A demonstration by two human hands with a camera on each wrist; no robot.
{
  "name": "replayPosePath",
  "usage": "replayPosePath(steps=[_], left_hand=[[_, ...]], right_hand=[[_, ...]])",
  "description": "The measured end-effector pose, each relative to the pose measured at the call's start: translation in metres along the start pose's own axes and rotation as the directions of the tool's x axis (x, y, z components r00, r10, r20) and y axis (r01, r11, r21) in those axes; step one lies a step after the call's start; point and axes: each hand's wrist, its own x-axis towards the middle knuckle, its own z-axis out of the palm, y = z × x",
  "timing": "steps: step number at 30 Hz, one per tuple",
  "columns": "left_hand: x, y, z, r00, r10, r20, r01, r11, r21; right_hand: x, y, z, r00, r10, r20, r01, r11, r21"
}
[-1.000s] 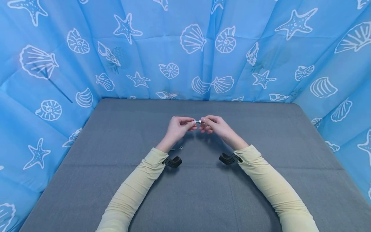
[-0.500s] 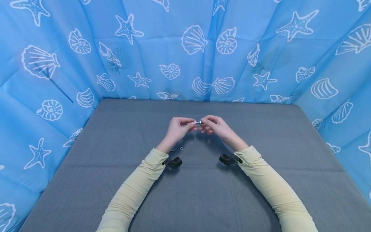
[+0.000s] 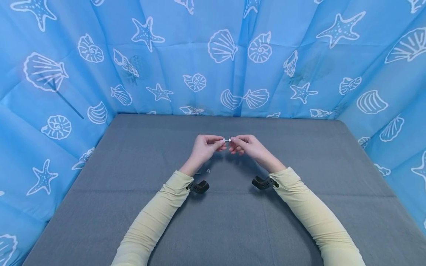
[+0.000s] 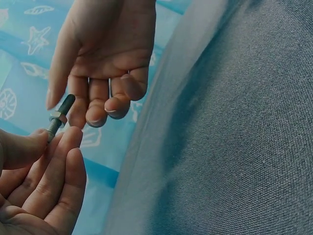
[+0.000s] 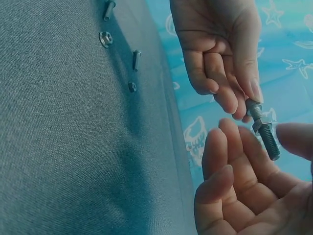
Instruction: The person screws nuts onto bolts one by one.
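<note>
In the head view my left hand [image 3: 203, 149] holds a metal bolt above the table, pinching its head between thumb and fingers. A hex nut [image 5: 262, 128] sits partway along the threaded shank of this bolt [image 5: 270, 145]. Opposite, my right hand [image 3: 252, 147] surrounds the bolt's free end with fingers loosely bent. In the right wrist view its thumb [image 5: 296, 139] stands a little apart from the threads, and the forefinger lies behind them; whether that finger touches the bolt I cannot tell. The left wrist view also shows a gap between right thumb and bolt tip.
On the grey cloth-covered table [image 3: 226, 221] lie a bolt [image 5: 136, 60], a small nut [image 5: 132, 87], a flanged nut [image 5: 105, 39] and another bolt [image 5: 109, 10]. A blue curtain [image 3: 196, 48] with shell prints hangs behind. Black straps sit at both wrists.
My right thumb and forefinger have shifted slightly around the nut and bolt end. My left hand keeps its pinch on the bolt in nearly the same place.
</note>
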Motion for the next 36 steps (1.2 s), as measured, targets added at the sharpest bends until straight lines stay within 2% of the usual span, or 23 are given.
replayPosePath(steps=[8, 12, 15, 18, 23, 28, 32, 36], left_hand=[[-0.0007, -0.0002, -0.0008, 1.0, -0.016, 0.002, 0.016, 0.999, -0.032], [-0.0016, -0.0003, -0.0005, 1.0, -0.017, -0.002, 0.017, 1.0, -0.02], [-0.0015, 0.0, 0.0004, 1.0, -0.011, -0.008, 0.011, 1.0, -0.024], [-0.0008, 0.0002, 0.0009, 1.0, -0.003, -0.012, 0.002, 0.999, -0.034], [-0.0002, 0.0, 0.0006, 1.0, -0.011, -0.012, 0.011, 0.999, -0.031], [-0.0005, 0.0002, 0.0015, 1.0, -0.014, -0.005, 0.014, 1.0, -0.018], [-0.0003, 0.0011, 0.002, 1.0, -0.006, -0.009, 0.006, 1.0, -0.024], [-0.0002, 0.002, 0.0009, 1.0, -0.008, -0.003, 0.008, 0.999, -0.038]], right_hand=[[-0.0009, 0.0011, -0.001, 0.998, -0.058, -0.01, 0.058, 0.998, 0.003], [-0.001, 0.0003, -0.0009, 0.999, -0.036, -0.004, 0.036, 0.999, -0.009], [-0.0014, -0.0016, -0.0005, 1.0, -0.005, -0.006, 0.005, 1.0, 0.02], [-0.0015, -0.0029, 0.0, 1.0, -0.012, -0.007, 0.012, 0.999, 0.048], [-0.0011, -0.0026, 0.0005, 0.998, -0.057, -0.001, 0.057, 0.998, 0.009], [-0.0006, -0.001, 0.0001, 1.0, -0.028, -0.001, 0.028, 0.999, -0.019], [-0.0008, -0.0023, 0.0004, 1.0, 0.006, -0.009, -0.006, 1.0, 0.009], [-0.0004, -0.0033, -0.0002, 1.0, -0.019, -0.022, 0.02, 0.999, 0.034]])
